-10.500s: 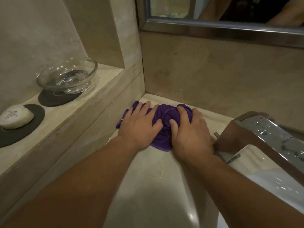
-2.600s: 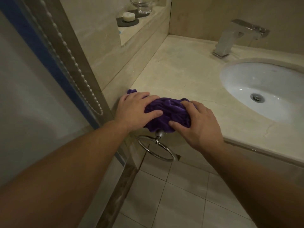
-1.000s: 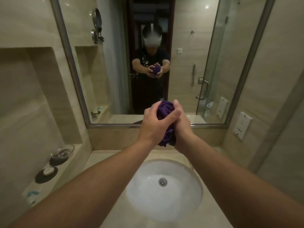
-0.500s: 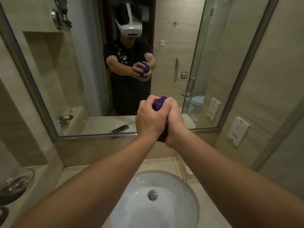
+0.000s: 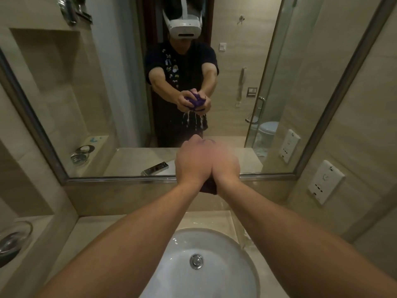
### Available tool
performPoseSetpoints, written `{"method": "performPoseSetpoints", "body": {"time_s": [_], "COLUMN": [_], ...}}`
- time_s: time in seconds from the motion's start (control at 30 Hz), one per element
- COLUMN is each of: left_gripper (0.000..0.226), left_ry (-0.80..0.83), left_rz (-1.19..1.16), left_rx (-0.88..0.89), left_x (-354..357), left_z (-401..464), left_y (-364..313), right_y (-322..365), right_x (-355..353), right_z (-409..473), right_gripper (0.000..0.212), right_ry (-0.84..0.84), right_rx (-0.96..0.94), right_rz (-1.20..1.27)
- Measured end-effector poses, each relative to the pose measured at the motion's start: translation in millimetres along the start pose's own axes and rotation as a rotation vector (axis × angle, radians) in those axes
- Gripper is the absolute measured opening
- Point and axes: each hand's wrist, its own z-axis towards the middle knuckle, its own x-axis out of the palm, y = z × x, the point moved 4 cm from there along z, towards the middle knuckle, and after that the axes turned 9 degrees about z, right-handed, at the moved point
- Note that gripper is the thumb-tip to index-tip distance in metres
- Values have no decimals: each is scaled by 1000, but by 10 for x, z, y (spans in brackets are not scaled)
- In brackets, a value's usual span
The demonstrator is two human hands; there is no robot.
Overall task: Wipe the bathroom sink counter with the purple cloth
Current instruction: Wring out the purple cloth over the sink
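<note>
Both the left hand (image 5: 194, 163) and right hand (image 5: 225, 164) clench the purple cloth (image 5: 208, 187) between them above the white sink basin (image 5: 214, 244), water dripping down.

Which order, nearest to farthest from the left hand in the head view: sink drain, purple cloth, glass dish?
1. purple cloth, squeezed inside the left hand.
2. sink drain, below in the basin.
3. glass dish, far left on the ledge.
</note>
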Motion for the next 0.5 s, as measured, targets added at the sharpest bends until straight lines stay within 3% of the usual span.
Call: {"method": "performPoseSetpoints", "body": {"time_s": [0.3, 0.4, 0.5], "left_gripper": [30, 24, 28], "left_ry": [-12, 57, 186], "left_rz": [-12, -11, -225], "left_rx": [-123, -93, -93], "left_x": [56, 90, 98], "left_z": [16, 65, 74], "left_y": [-41, -120, -174], "right_y": [48, 99, 154], "right_x": [-47, -107, -209], "right_z": [141, 200, 266], "right_gripper": [44, 46, 52], "right_ry": [51, 101, 170], "right_rx": [-93, -67, -18], "right_rz": [-65, -38, 7]}}
